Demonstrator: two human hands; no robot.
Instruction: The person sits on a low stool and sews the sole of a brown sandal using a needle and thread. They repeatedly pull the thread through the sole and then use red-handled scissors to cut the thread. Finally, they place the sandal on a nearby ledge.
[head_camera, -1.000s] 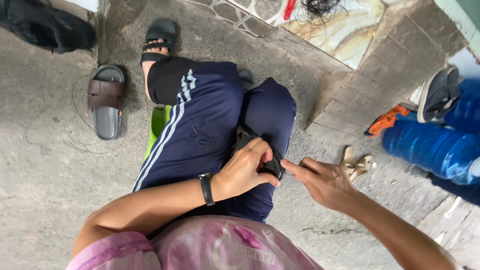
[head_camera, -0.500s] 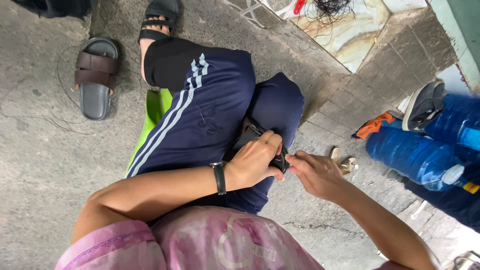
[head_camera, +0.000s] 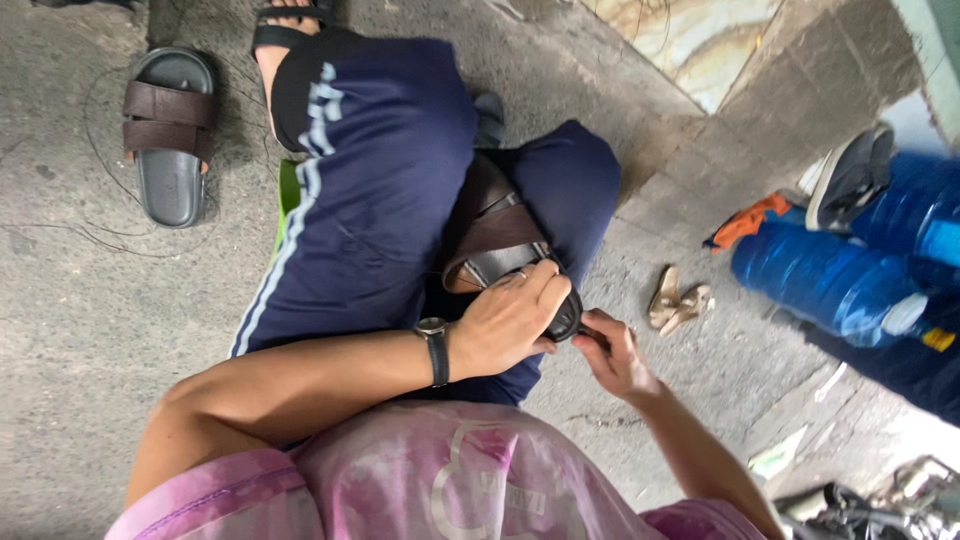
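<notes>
rough concrete floor (head_camera: 90, 330); mid-frame, left hand (head_camera: 505, 320) clasps a brown strapped sandal (head_camera: 495, 240) steady on the lap, right hand (head_camera: 612, 352) pinching its heel edge; matching sandal (head_camera: 168, 135) upper left.

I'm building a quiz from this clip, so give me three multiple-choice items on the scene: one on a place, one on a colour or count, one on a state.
1. Where does the loose sandal lie?
A. on the concrete ground
B. on a shelf
C. in a bucket

2. What colour are the big water bottles?
A. red
B. blue
C. white

3. How is the sandal on the lap held?
A. lying untouched
B. by the right hand alone
C. by both hands

A: it rests flat on the ground beside the leg.
B: the bottles are clear blue.
C: the left hand lies over its strap end and the right hand pinches its edge.
</notes>
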